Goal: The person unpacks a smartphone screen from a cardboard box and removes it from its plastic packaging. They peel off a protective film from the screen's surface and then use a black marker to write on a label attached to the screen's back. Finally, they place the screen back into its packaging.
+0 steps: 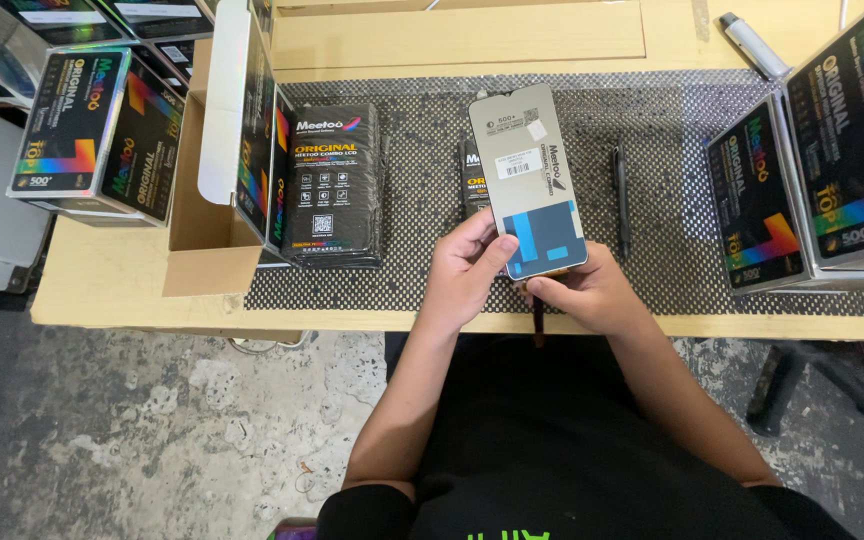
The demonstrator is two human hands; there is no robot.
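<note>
A grey phone screen panel (530,170) with white stickers and a blue patch near its lower end is held upright over the dotted black mat (652,260). My left hand (464,270) grips its lower left edge. My right hand (592,292) holds the lower right corner, and a thin dark strip (538,318) hangs from under it. A black packaged item (471,180) lies on the mat, partly hidden behind the panel.
A black pouch stack (333,185) lies left on the mat beside an open cardboard box (214,190). Black printed boxes stand at the left (97,135) and the right (822,160). A black pen (621,200) lies right of the panel. A marker (752,45) rests at the back.
</note>
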